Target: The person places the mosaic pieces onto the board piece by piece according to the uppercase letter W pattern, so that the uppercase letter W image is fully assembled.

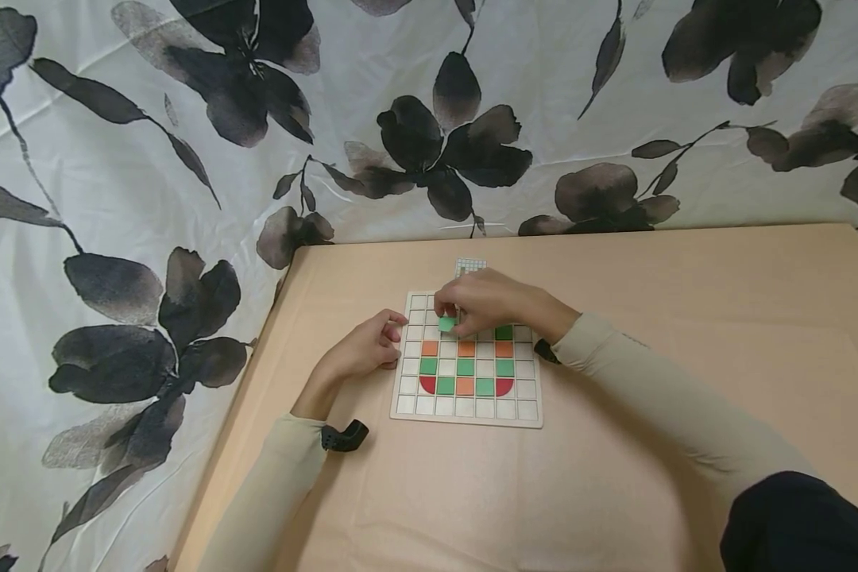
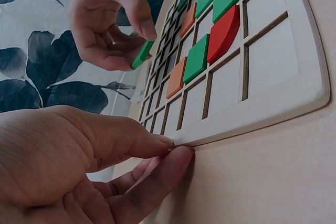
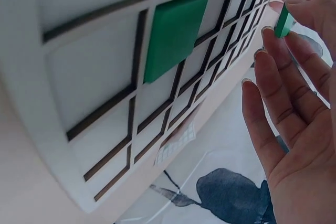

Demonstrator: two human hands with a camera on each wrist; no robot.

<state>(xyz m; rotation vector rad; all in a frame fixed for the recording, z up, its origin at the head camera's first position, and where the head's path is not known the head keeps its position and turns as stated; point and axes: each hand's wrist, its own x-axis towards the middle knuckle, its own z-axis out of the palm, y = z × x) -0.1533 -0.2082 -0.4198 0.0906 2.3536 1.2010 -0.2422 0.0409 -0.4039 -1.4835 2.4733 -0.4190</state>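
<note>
A white gridded board (image 1: pixel 409 416) lies on the table, with several green square tiles (image 1: pixel 465 367), orange square tiles (image 1: pixel 466 349) and two red rounded tiles (image 1: pixel 504 387) set in its cells. My right hand (image 1: pixel 496 302) pinches a loose green square tile (image 1: pixel 446 323) between thumb and fingertips over the upper left of the grid. In the right wrist view that tile (image 3: pixel 283 23) is held edge-on, the other fingers spread below. My left hand (image 1: pixel 365 345) is at the board's left edge, loosely curled, its fingertips (image 2: pixel 181 156) right by the rim in the left wrist view.
Just beyond the board's far edge lies a small card (image 1: pixel 470 264) printed with a grid, partly hidden by my right hand. A light wood-coloured table (image 1: pixel 651 357) extends around the board. Behind it hangs a white cloth (image 1: pixel 372 87) with dark flowers.
</note>
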